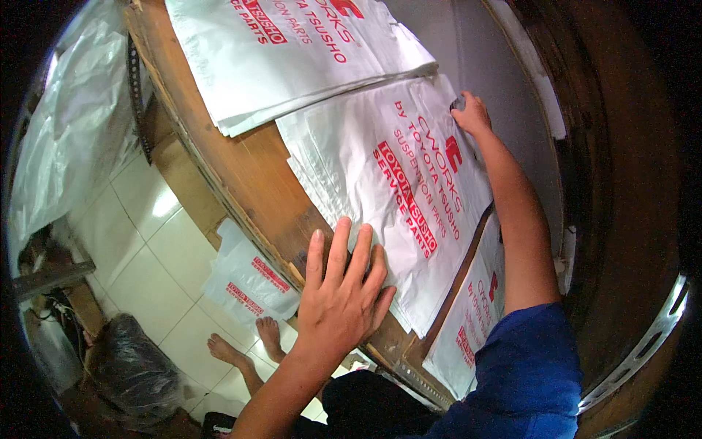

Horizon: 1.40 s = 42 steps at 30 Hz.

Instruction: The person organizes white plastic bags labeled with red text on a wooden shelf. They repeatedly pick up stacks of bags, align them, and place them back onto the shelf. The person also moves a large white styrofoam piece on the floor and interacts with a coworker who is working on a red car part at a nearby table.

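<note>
A stack of white plastic bags (344, 146) with red print lies flat on the brown wooden table (256, 172). My left hand (342, 296) rests palm down at the stack's near left edge, its fingers stretched out and slightly apart, holding nothing. At the far right edge of the same stack, my right hand (475, 115) has its fingers closed round a small dark grey object (458, 104). Most of that object is hidden by the fingers, so its kind does not show. The top bag looks a little wrinkled toward its left side.
Another bag stack (241, 88) adjoins at the far side, and more bags (468, 314) lie near my right arm. A grey panel (504, 95) borders the table's right. Below left are a tiled floor (146, 241), a fallen bag (248, 267), bare feet and hanging clear plastic (66, 132).
</note>
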Each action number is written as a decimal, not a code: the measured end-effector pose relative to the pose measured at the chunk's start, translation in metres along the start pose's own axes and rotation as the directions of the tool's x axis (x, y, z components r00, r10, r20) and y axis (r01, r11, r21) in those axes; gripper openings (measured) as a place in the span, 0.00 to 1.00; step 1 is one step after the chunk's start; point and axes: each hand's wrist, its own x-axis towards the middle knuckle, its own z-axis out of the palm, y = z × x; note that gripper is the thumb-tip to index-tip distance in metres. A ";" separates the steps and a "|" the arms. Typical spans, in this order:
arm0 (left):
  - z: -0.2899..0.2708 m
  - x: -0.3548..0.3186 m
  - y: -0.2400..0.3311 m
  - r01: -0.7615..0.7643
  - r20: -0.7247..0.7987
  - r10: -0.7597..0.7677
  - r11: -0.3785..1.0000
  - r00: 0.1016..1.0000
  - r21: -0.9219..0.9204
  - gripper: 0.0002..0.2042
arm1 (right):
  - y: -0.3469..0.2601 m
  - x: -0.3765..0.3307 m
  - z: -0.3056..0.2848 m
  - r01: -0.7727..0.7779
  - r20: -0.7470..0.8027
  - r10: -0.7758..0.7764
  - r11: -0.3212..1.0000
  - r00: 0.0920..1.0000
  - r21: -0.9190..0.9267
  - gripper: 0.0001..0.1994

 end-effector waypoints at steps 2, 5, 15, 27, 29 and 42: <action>0.002 -0.001 0.003 0.011 -0.002 -0.011 1.000 1.000 -0.010 0.25 | 0.002 0.009 0.000 0.089 -0.032 -0.090 0.996 0.995 -0.004 0.28; -0.004 0.003 -0.004 0.009 0.000 -0.009 1.000 1.000 -0.014 0.24 | -0.001 0.033 0.000 -0.017 0.090 0.024 0.997 0.996 -0.071 0.25; 0.000 0.002 -0.003 0.036 -0.020 -0.037 0.999 0.999 -0.023 0.23 | 0.029 0.070 0.027 -0.265 -0.122 0.320 0.906 0.940 0.329 0.20; 0.001 0.002 -0.003 0.035 -0.024 -0.036 0.999 0.999 -0.025 0.23 | -0.020 0.056 0.004 -0.366 0.234 0.283 0.681 0.930 0.634 0.25; 0.000 0.002 -0.004 0.043 -0.028 -0.044 0.999 0.999 -0.024 0.23 | -0.024 0.060 -0.006 -0.418 0.318 0.272 0.583 0.908 0.696 0.26; 0.001 0.002 -0.004 0.027 -0.043 -0.028 0.999 0.999 -0.022 0.23 | 0.022 0.081 0.013 -0.231 -0.063 0.551 0.448 0.832 0.864 0.33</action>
